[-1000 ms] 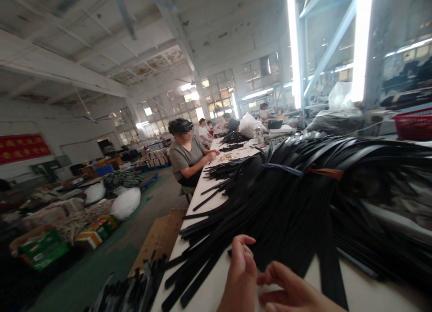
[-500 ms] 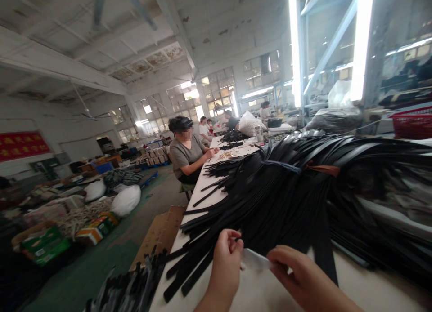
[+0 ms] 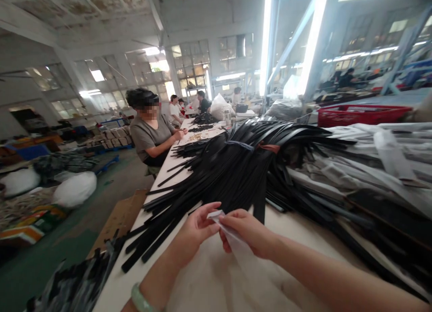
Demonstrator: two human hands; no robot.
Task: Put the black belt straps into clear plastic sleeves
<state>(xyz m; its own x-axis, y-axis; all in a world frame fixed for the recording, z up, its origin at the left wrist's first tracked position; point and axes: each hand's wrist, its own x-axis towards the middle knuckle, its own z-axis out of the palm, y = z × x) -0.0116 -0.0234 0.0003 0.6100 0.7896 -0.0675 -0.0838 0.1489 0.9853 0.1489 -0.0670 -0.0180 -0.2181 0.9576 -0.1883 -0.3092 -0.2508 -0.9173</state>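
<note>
We now hold a clear plastic sleeve between both hands above the pale surface. Our left hand and right hand have met, fingers pinching its top edge, where a second ago they only reached. The opening looks ready to part. A heap of black straps lies just beyond.

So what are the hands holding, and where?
Both hands, left hand and right hand, pinch the top end of a clear plastic sleeve.

Head view, forward-down, close over table
</note>
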